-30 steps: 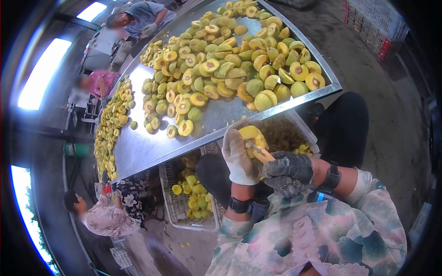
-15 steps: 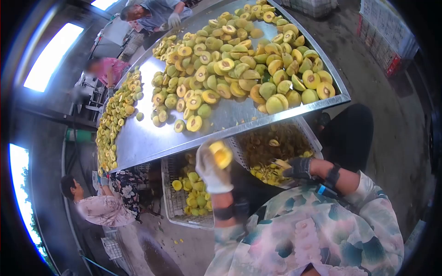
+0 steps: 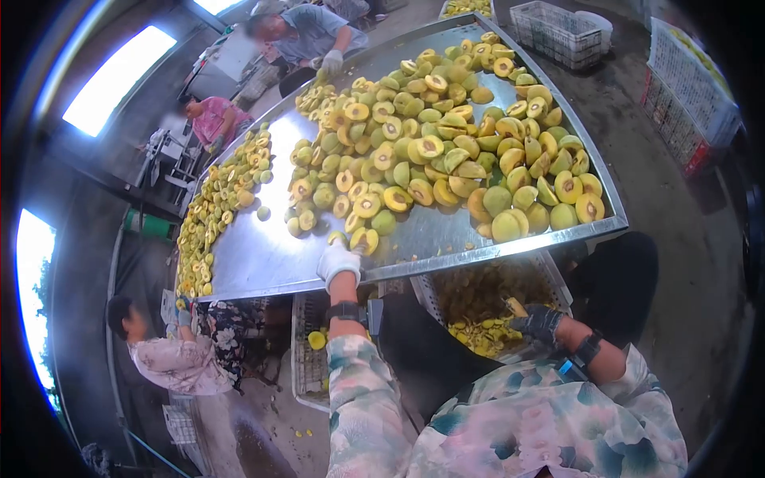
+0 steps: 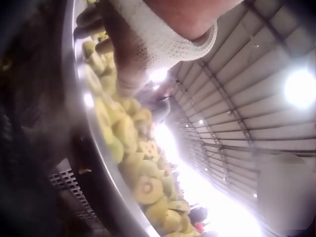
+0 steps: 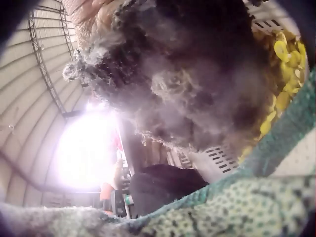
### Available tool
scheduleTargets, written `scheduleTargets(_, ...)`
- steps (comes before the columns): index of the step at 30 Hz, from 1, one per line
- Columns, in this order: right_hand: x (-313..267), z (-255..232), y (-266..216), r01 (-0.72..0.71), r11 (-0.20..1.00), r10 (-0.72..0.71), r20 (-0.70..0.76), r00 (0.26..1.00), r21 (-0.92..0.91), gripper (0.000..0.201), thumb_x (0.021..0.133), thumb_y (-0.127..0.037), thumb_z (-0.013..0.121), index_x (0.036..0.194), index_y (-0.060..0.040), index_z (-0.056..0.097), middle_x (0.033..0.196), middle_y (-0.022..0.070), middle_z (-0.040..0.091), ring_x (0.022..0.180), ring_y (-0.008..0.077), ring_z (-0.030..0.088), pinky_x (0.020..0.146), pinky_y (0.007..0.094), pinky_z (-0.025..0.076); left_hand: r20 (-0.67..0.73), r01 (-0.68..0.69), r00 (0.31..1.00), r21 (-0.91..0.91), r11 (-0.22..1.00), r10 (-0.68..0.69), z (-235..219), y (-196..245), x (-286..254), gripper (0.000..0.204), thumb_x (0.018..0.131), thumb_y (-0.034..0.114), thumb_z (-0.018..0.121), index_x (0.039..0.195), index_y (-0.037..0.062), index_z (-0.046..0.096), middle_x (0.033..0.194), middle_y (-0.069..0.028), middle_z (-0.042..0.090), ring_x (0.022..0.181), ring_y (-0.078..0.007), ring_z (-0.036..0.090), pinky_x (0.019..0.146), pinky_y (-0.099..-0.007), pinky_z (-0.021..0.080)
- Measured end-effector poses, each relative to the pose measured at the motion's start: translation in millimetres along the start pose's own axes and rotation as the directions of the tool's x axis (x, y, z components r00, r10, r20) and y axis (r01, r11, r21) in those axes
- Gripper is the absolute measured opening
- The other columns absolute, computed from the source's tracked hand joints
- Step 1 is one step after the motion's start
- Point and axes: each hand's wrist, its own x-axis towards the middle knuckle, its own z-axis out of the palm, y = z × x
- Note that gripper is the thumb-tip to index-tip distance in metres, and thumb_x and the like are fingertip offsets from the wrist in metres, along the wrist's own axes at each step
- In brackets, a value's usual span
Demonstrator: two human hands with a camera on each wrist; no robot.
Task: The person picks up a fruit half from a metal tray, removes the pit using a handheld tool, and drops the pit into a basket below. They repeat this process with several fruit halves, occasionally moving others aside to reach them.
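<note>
My left hand [image 3: 339,263], in a white glove, reaches over the near edge of the metal tray [image 3: 414,264]. Its fingers are at a peach half [image 3: 364,240], close to the front of a spread of green-skinned, yellow-fleshed halves. In the left wrist view, the extended fingers [image 4: 89,22] lie over the fruit. Lower right, my right hand [image 3: 540,323], in a dark grey fuzzy glove, grips a tool with a light wooden handle [image 3: 516,307]. It hangs above a crate [image 3: 564,291] of scraps and yellow pieces. The glove hides most of the right wrist view.
Another crate [image 3: 307,370] with yellow pieces stands under the tray, left of my knee. Three people work along the tray's far and left sides, one in a grey-blue shirt [image 3: 319,32]. Stacked crates [image 3: 689,95] stand on the floor at right.
My left hand held a hollowed yellow peach half against the tool, moved left with it, and now reaches onto the tray without it. My right hand went down to the crate, keeping the tool.
</note>
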Motion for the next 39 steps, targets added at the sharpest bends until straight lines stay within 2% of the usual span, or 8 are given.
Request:
scheduleTargets(4, 4.3, -0.7, 2.6, 0.152, 0.957, -0.172, -0.061, 0.983, -0.246, 0.034, 0.083, -0.030, 0.062, 0.101, -0.0015, 0.060, 0.076, 0.0063, 0.060, 0.066, 0.0156, 0.054, 0.060, 0.0307, 0.044, -0.203, -0.174, 0.971, -0.230, 0.957, 0.127, 58.8, 11.2, 30.3, 0.056, 0.073, 0.031, 0.072, 0.115, 0.0027, 0.050, 0.100, -0.0229, 0.061, 0.098, -0.0367, 0.058, 0.084, -0.0403, 0.046)
scheduleTargets(7, -3.5, 6.1, -11.6, 0.221, 0.952, -0.251, -0.125, 0.960, -0.212, 0.035, 0.084, -0.032, 0.059, 0.102, -0.0023, 0.058, 0.074, 0.0095, 0.060, 0.064, 0.0189, 0.056, 0.059, 0.0332, 0.045, -0.403, -0.399, 0.902, -0.636, 0.660, 0.157, 69.2, 25.0, 14.6, 0.049, 0.067, 0.013, 0.077, 0.103, -0.0011, 0.047, 0.087, -0.0111, 0.060, 0.075, -0.0216, 0.059, 0.067, -0.0313, 0.049)
scheduleTargets(8, -10.7, 7.8, -22.4, 0.313, 0.931, -0.347, -0.187, 0.919, -0.188, 0.035, 0.086, -0.034, 0.055, 0.103, -0.0036, 0.058, 0.071, 0.0122, 0.060, 0.062, 0.0214, 0.057, 0.058, 0.0351, 0.045, -0.261, -0.269, 0.963, -0.938, 0.218, 0.067, 61.7, 34.7, -1.1, 0.041, 0.071, 0.012, 0.071, 0.105, 0.0034, 0.048, 0.087, -0.0074, 0.059, 0.068, -0.0157, 0.057, 0.055, -0.0283, 0.047)
scheduleTargets(10, -35.6, 8.8, -58.1, 0.232, 0.971, -0.223, -0.129, 0.966, 0.056, 0.033, 0.087, -0.033, 0.055, 0.104, -0.0049, 0.057, 0.068, 0.0079, 0.057, 0.060, 0.0165, 0.054, 0.054, 0.0314, 0.043, -0.087, -0.072, 0.994, -0.979, -0.191, 0.070, 19.6, 49.5, -57.0, 0.031, 0.078, 0.014, 0.064, 0.105, 0.0080, 0.051, 0.087, -0.0045, 0.059, 0.064, -0.0114, 0.055, 0.049, -0.0237, 0.042)
scheduleTargets(15, -58.6, 18.9, -105.5, 0.279, 0.893, -0.301, 0.009, 0.953, 0.352, 0.028, 0.089, -0.031, 0.055, 0.106, -0.0083, 0.055, 0.067, -0.0034, 0.051, 0.056, 0.0046, 0.046, 0.046, 0.0213, 0.036, -0.055, 0.229, 0.916, -0.740, -0.633, 0.396, 25.5, 60.1, -109.0, 0.033, 0.082, 0.017, 0.054, 0.114, 0.0095, 0.048, 0.097, -0.0099, 0.058, 0.074, -0.0240, 0.059, 0.051, -0.0313, 0.046)
scheduleTargets(28, -84.1, 38.2, -135.3, 0.206, 0.837, -0.262, 0.041, 0.964, 0.506, 0.023, 0.089, -0.028, 0.055, 0.102, -0.0085, 0.053, 0.062, -0.0022, 0.050, 0.045, 0.0056, 0.045, 0.038, 0.0206, 0.034, -0.098, 0.178, 0.906, -0.794, -0.581, 0.412, 24.4, 87.9, -179.5, 0.048, 0.091, 0.048, 0.045, 0.109, 0.0042, 0.050, 0.106, -0.0157, 0.056, 0.084, -0.0300, 0.059, 0.061, -0.0387, 0.052)
scheduleTargets(37, -73.4, 50.5, -119.1, 0.207, 0.887, -0.232, 0.011, 0.973, 0.413, 0.026, 0.089, -0.030, 0.054, 0.102, -0.0080, 0.053, 0.060, 0.0002, 0.049, 0.043, 0.0081, 0.044, 0.038, 0.0232, 0.036, -0.158, -0.022, 0.945, -0.903, -0.428, 0.286, 16.7, 90.2, -199.8, 0.044, 0.092, 0.037, 0.050, 0.100, -0.0060, 0.055, 0.091, -0.0171, 0.062, 0.071, -0.0225, 0.063, 0.058, -0.0303, 0.053)
scheduleTargets(39, -61.8, 58.3, -101.1, 0.530, 0.824, -0.503, -0.172, 0.847, 0.200, 0.026, 0.090, -0.030, 0.053, 0.102, -0.0076, 0.054, 0.062, 0.0015, 0.051, 0.048, 0.0076, 0.046, 0.042, 0.0229, 0.038, -0.160, -0.051, 0.951, -0.925, -0.376, 0.264, 18.8, 90.9, -200.2, 0.047, 0.091, 0.041, 0.050, 0.100, -0.0046, 0.055, 0.089, -0.0172, 0.062, 0.068, -0.0240, 0.063, 0.056, -0.0320, 0.053)
